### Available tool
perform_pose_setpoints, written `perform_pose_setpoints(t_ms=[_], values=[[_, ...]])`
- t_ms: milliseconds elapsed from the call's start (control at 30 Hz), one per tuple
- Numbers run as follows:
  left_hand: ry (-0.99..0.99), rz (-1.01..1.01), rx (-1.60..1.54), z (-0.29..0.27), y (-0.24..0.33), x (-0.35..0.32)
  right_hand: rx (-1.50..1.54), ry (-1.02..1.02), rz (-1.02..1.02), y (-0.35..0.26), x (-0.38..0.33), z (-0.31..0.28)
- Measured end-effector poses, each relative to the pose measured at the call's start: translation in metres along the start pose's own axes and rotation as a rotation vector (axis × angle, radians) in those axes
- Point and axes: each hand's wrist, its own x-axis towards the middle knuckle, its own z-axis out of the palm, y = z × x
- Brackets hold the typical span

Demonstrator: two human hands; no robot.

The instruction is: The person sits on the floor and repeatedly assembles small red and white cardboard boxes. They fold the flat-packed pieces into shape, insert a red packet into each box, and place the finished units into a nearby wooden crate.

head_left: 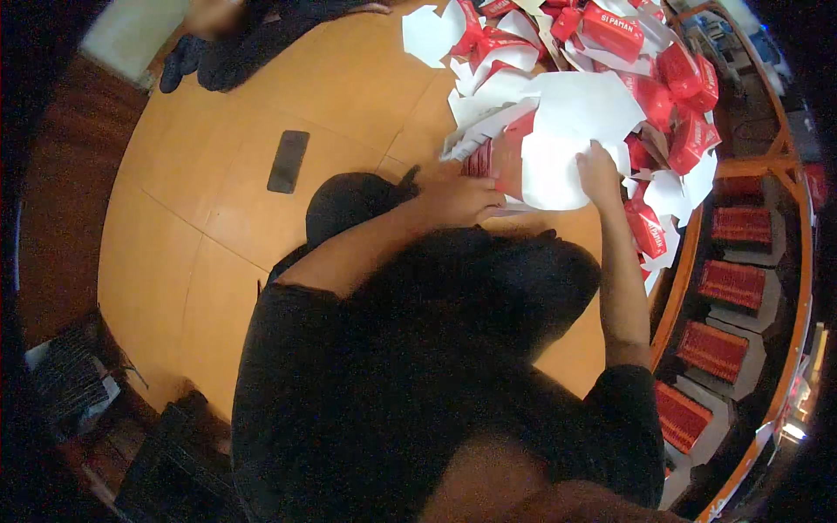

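My left hand (pixel 460 199) rests on the edge of a flat red-and-white carton blank (pixel 499 157) on the round wooden table (pixel 227 209). My right hand (pixel 598 173) presses its fingers on a white sheet (pixel 558 166) that lies over that blank. Both hands work at the near edge of a pile of red cartons and white sheets (pixel 610 61). My dark torso hides the table's near part.
A black phone (pixel 288 160) lies flat left of centre on the table. A dark rounded object (pixel 349 202) sits by my left forearm. Another person in dark clothes (pixel 244 44) is at the far side. Stacked red boxes (pixel 732 283) fill shelves at right.
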Motion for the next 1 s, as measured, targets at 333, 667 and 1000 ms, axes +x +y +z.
perform_pose_setpoints(t_ms=[333,667,1000], values=[[0.065,0.174,-0.235,0.021,-0.043,0.002,0.166,-0.113,0.282,-0.001,0.001,0.003],[0.074,0.114,-0.295,0.003,-0.033,0.006,-0.015,-0.044,0.377,-0.039,-0.001,-0.007],[0.154,0.206,-0.216,0.014,-0.039,0.008,0.224,0.434,0.218,-0.120,-0.007,-0.028]])
